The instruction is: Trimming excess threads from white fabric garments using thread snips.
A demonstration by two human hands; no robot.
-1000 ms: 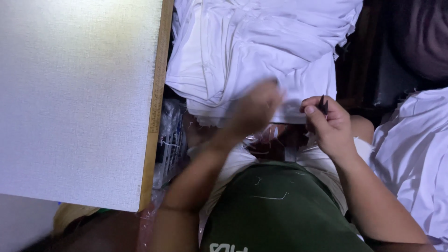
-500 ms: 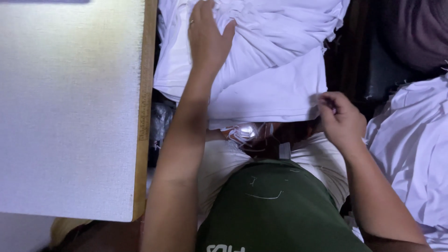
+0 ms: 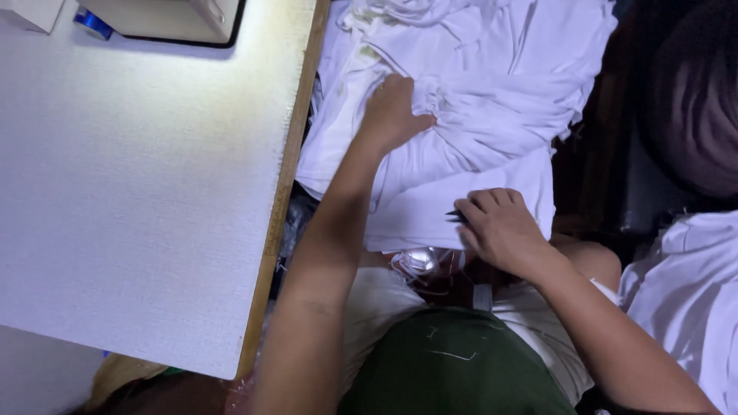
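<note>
So nearest to the camera, the right hand sits curled with its fingers tucked in, pinching a thin dark tool whose tip pokes out just past the knuckles on the thumb side. That hand rests on the near edge of a flat folded white cloth, right where it hangs over the lap. Just below the hand, toward the body, there's a crinkly clear plastic bag bunched up, shiny, can't tell what's in it.

Further out, the left hand is stretched forward with the fingers bent and the thumb out to the side, gripping a bunched fold in the white cloth pile. The pile spreads out beyond and to the right of that hand, all rumpled.

To the left of the left hand runs the wooden edge of a white table. At the far corner of it, well away from both hands, sits a pale boxy machine base with a small blue object beside it.

Off to the right of the right hand, another white cloth heap, and something dark and rounded beyond it, too dim to make out
</note>
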